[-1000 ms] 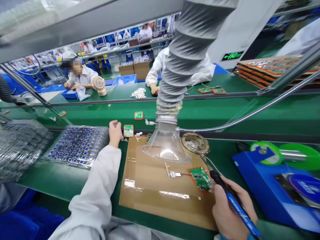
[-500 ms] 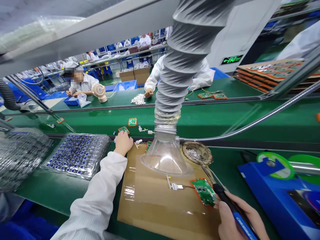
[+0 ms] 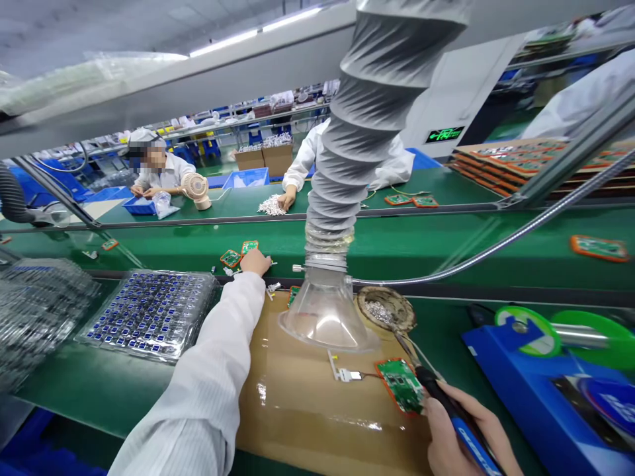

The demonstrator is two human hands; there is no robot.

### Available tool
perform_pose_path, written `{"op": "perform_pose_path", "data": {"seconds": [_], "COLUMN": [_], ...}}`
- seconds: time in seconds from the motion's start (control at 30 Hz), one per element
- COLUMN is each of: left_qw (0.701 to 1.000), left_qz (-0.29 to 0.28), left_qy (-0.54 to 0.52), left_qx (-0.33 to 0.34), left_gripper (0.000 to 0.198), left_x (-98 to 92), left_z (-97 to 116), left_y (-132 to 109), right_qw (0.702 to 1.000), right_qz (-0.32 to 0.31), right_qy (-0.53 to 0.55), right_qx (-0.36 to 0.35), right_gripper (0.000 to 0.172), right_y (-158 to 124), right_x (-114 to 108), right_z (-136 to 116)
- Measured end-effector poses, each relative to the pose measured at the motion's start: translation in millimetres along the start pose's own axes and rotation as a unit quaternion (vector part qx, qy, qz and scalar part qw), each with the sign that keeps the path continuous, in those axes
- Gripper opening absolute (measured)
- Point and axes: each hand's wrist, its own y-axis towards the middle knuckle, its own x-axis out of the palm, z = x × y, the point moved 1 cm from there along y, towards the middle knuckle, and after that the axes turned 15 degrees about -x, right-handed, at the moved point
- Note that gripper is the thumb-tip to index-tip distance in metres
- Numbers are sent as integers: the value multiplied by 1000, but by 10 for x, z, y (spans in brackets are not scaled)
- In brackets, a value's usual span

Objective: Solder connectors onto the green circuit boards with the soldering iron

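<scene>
My left hand (image 3: 255,262) reaches far forward onto the green conveyor belt (image 3: 446,244), fingers curled beside two small green circuit boards (image 3: 239,253); whether it grips anything is hidden. My right hand (image 3: 459,436) is closed round a blue-handled soldering iron (image 3: 454,416) at the bottom right. The iron's tip rests next to a green circuit board in an orange frame (image 3: 401,385) lying on a brown cardboard mat (image 3: 307,403). A small white connector with a wire (image 3: 344,374) lies just left of that board.
A grey fume hose with a clear funnel (image 3: 325,316) hangs over the mat. A tip-cleaning dish (image 3: 385,309) sits behind it. Clear trays of blue parts (image 3: 149,314) lie left, a blue stand with green solder reels (image 3: 550,330) right. Other workers sit across the belt.
My left hand has moved forward from the mat's far edge onto the belt, next to the small boards. The right hand and iron stay by the framed board.
</scene>
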Motion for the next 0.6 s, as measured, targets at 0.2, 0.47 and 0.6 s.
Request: {"op": "perform_pose_path", "data": {"seconds": [0.2,0.47,0.6], "left_qw": [979,870,784], "left_qz": [-104,-231,-348], "left_qy": [-171,-434,-506], "left_qx": [-30,-43,-90], "left_gripper": [22,39,37], "left_x": [-322,-696,-585], "left_z": [-170,-1409,-1668], "left_y": [-190,-1451,-1949], "right_qw": [999,999,995], "right_qz": [4,34,86], "right_qy": [-5,-16,-35], "right_qx": [-38,-35,-28], "right_gripper": [30,32,29], "right_y": [-37,-44,-62], "right_x": [7,6,-36], "right_z": [81,-57,-147]}}
